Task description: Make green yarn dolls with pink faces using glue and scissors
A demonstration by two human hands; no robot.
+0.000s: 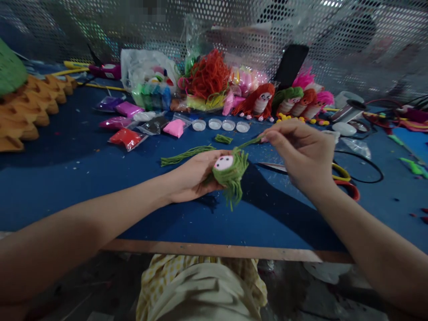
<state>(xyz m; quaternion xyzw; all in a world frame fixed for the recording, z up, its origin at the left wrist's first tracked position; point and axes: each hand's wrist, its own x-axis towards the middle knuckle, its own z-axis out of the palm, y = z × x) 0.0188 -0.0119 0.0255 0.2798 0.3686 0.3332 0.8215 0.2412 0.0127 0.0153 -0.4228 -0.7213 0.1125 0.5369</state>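
Your green-haired doll shows a pale face with dark eyes, strands hanging loose. It lies against your left hand's curled fingers; right of the doll, your right hand pinches green yarn between thumb and fingertips.

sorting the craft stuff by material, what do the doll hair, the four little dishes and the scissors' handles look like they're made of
Held doll's green hair: fuzzy, matte yarn, perhaps wool or acrylic, in separate strands.
Four little dishes: probably clear, glossy plastic, see-through with bright rims.
Scissors' handles: likely smooth plastic, coloured yellow and red.
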